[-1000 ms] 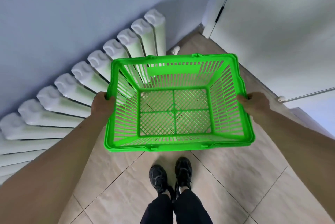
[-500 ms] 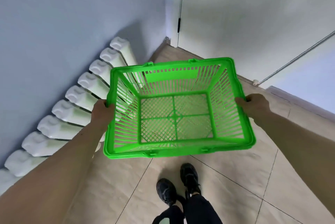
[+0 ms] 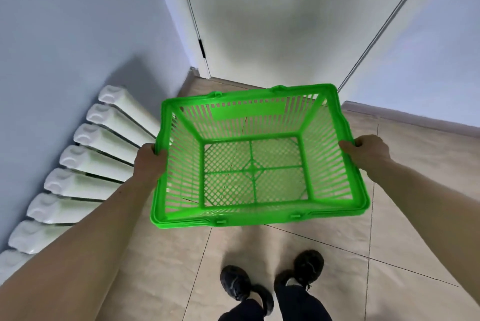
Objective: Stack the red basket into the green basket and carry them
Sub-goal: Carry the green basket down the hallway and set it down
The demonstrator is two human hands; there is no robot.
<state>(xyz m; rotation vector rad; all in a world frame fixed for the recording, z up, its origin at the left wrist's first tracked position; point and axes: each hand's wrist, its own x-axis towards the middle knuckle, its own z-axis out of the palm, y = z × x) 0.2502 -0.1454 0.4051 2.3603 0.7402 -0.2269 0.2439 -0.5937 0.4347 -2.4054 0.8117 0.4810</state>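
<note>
I hold a bright green slatted plastic basket level in the air in front of me, above the tiled floor. Nothing lies inside it; the floor shows through its mesh bottom. My left hand grips the rim of its left side. My right hand grips the rim of its right side. No red basket is in view.
A white column radiator runs along the blue wall on my left. A white door stands straight ahead in the corner, with another blue wall to the right. My black shoes stand on beige floor tiles below the basket.
The view has swung to the right, away from the radiator and toward the door. The basket stays in both hands, now farther from the radiator. My feet have stepped apart.
</note>
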